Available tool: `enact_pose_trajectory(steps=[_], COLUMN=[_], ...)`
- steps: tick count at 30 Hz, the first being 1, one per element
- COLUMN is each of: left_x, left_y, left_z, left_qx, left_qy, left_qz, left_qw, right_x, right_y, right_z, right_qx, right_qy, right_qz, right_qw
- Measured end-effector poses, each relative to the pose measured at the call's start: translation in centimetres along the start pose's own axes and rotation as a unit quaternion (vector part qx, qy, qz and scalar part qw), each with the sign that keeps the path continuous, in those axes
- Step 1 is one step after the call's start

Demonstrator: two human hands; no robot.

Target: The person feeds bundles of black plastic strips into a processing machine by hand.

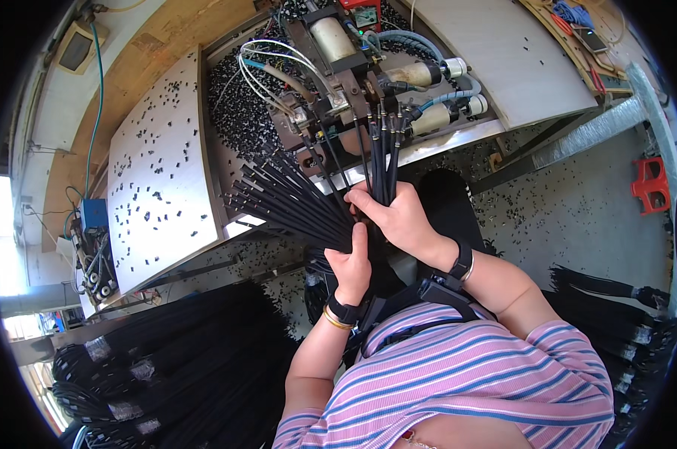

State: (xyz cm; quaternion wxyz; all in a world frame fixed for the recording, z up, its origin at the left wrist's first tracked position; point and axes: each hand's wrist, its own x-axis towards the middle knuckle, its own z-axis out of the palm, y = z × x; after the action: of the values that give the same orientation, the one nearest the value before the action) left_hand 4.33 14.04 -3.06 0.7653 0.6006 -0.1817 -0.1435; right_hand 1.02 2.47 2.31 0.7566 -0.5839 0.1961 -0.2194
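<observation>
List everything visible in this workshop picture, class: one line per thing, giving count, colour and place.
cable bundle: one fanned bunch, black, centre, gripped by both hands
press machine: one, grey metal with hoses, top centre
metal table: one, pale, strewn with small black parts, left
taped cable bundles: several, black, lower left
more cable bundles: several, black, right
red plastic piece: one, right on the floor
left hand: closed round the bundle's base
right hand: holds upright cables at the machine
</observation>
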Motion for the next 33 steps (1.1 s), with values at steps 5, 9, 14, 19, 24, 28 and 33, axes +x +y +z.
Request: enact_pose_trajectory(steps=[5,9,14,19,24,28,33], left_x=[0.2,0.4,0.4,0.3,-0.1,0.2,0.8], left_y=[0.2,0.1,0.1,-0.1,0.1,0.2,0.2], left_z=[-0.1,-0.3,-0.3,-0.5,0.0,0.2,0.0], left_qx=[-0.009,0.008,0.004,0.009,0.021,-0.004,0.007], left_qy=[-0.011,-0.010,-0.006,-0.016,-0.008,0.007,0.004], left_qz=[0.001,0.000,-0.004,-0.017,0.013,-0.001,0.001], left_qw=[1.000,1.000,1.000,1.000,1.000,1.000,1.000], right_x=[0.5,0.8,0.8,1.1,-0.3,0.2,1.1], right_y=[0.1,0.2,-1.7,-0.2,0.0,-0.1,-0.1], right_z=[0.1,0.3,-0.2,-0.9,-0.6,-0.3,0.1], right_qx=[-0.010,-0.004,-0.027,-0.059,-0.032,-0.001,-0.002], right_qy=[-0.009,-0.009,-0.045,-0.069,-0.026,-0.022,-0.028], right_qz=[0.018,0.019,0.086,0.058,-0.010,-0.008,0.009], right_qw=[1.000,1.000,0.995,0.994,0.999,1.000,1.000])
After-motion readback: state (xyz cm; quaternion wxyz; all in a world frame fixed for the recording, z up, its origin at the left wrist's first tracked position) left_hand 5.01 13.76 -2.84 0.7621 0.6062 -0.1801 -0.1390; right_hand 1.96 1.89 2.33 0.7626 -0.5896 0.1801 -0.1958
